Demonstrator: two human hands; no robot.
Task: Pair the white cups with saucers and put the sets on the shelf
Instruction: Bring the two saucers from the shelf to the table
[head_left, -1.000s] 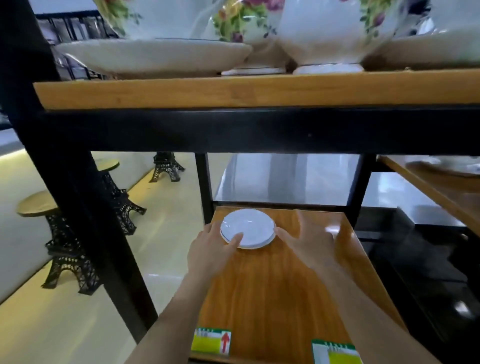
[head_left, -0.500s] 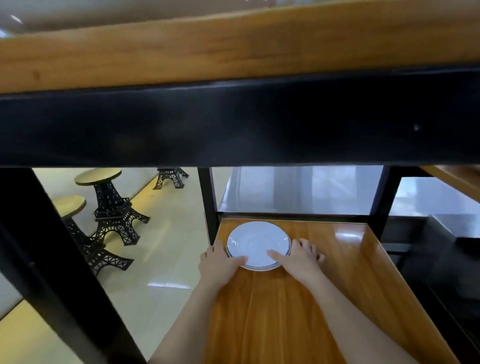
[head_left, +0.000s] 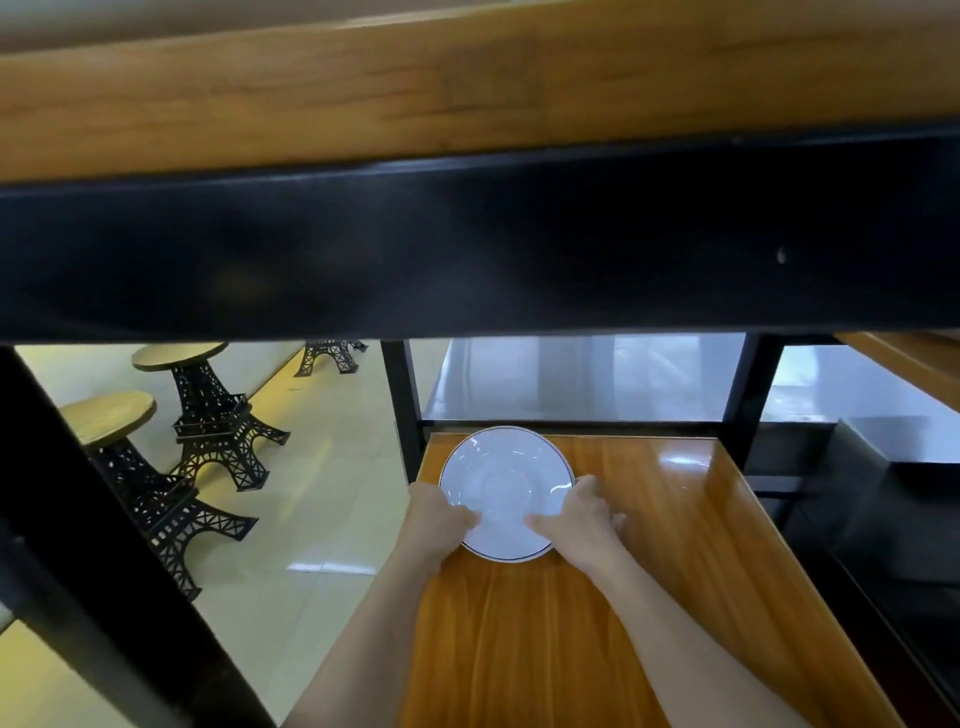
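Note:
A white saucer (head_left: 501, 478) with a thin dark rim lies near the far left corner of a lower wooden shelf (head_left: 675, 545). My left hand (head_left: 434, 525) grips its left edge, thumb on top. My right hand (head_left: 582, 525) grips its near right edge, thumb resting on the saucer too. It may be a stack of two saucers; I cannot tell. No cup is in view.
The upper shelf's wooden board and black steel beam (head_left: 467, 249) fill the top half of the view, close to my head. Black uprights (head_left: 402, 405) stand at the shelf's back corners. Tower-shaped stools (head_left: 208, 410) stand on the tiled floor at left.
My head has dropped below the upper shelf, so the floral crockery is out of view. Both hands went from beside the saucer to gripping its edges.

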